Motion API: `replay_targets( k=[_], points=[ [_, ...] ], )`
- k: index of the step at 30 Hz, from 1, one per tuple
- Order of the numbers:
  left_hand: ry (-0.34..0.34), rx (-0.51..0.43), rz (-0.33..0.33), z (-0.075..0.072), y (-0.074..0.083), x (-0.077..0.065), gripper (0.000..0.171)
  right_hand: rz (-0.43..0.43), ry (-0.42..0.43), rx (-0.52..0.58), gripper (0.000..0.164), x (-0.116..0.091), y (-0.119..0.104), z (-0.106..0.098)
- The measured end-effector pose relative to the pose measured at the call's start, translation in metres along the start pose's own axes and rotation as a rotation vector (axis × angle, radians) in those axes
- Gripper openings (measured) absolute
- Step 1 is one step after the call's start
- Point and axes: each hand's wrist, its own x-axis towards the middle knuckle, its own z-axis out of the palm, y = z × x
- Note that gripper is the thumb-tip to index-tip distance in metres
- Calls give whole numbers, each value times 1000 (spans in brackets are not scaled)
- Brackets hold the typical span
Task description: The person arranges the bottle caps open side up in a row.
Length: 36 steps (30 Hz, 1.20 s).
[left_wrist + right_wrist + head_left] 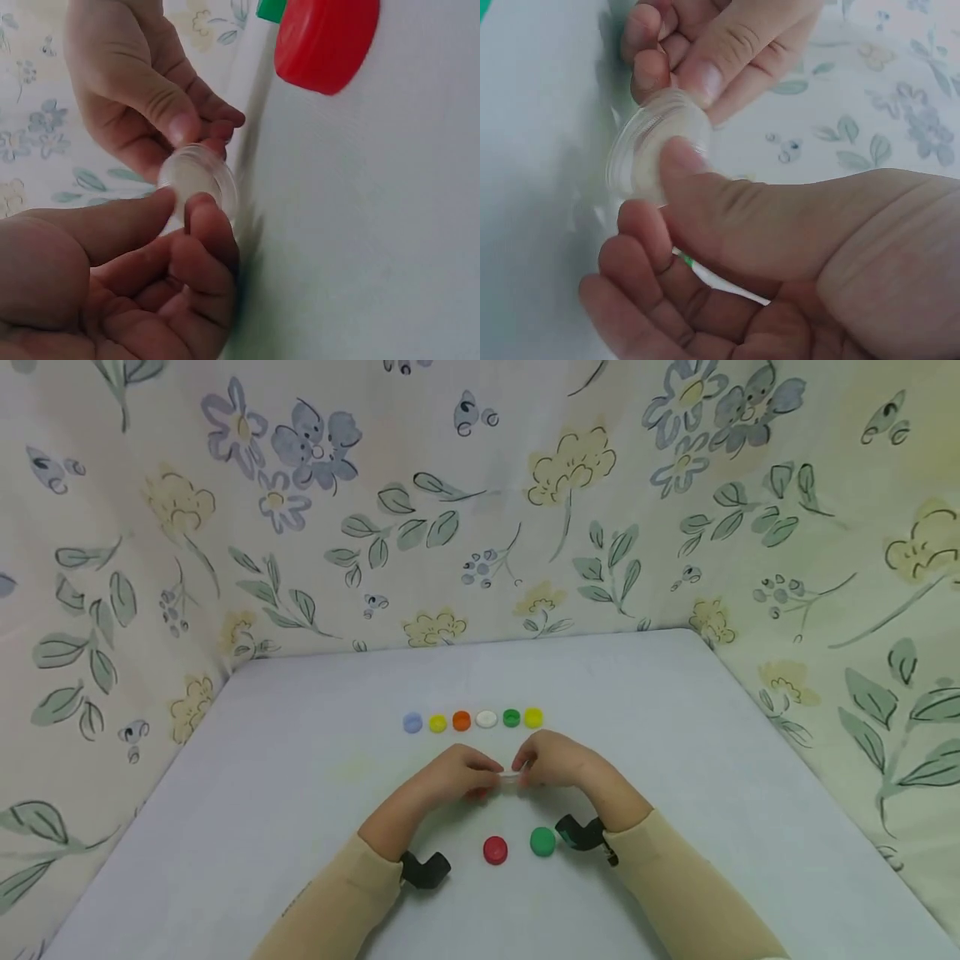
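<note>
Between the two hands a small, clear round plastic lid (510,777) is held just over the table, its ridged rim showing in the right wrist view. My left hand (456,775) pinches one side of it between thumb and fingertips. On the opposite side my right hand (557,760) pinches it, thumb on the lid's face (656,154) in the right wrist view. Part of a red piece (477,793) shows under the left hand, mostly hidden by it. Closer to me lie a red cap (495,850) and a green cap (543,841).
Beyond the hands runs a row of small round caps: blue (412,722), yellow (438,723), orange (461,721), white (486,719), green (512,717) and another yellow cap (533,717). The white table (300,827) meets a floral cloth (450,527) behind it.
</note>
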Motion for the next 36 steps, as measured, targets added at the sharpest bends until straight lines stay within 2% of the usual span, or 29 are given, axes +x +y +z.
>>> replay_targets(
  k=[5, 8, 11, 14, 16, 20, 23, 28, 33, 36],
  points=[
    [68, -170, 8, 9, -9, 9, 23, -32, 24, 109, 15, 2, 13, 1],
    [140, -206, 16, 18, -10, 14, 24, -38, 56, 147, 17, 4, 20, 1],
    [206, -228, 23, 27, -3, 23, 25, -1, 125, 195, 17, 7, 27, -3],
    [242, -230, 26, 36, 8, 36, 28, 58, 211, 277, 20, 10, 36, -9],
    [267, -198, 10, 43, 15, 44, 33, 91, 261, 327, 21, 13, 41, -10],
    [298, -128, -48, 57, 23, 52, 50, 123, 306, 346, 24, 18, 48, -7],
    [311, -122, -71, 66, 30, 53, 57, 147, 344, 291, 25, 20, 50, -9],
    [309, -145, -58, 72, 45, 57, 57, 204, 398, 229, 26, 19, 55, -24],
    [259, -80, -18, 75, 52, 65, 58, 240, 427, 237, 27, 20, 63, -33],
    [216, -94, -20, 79, 56, 70, 59, 249, 444, 248, 25, 17, 68, -36]
  ],
)
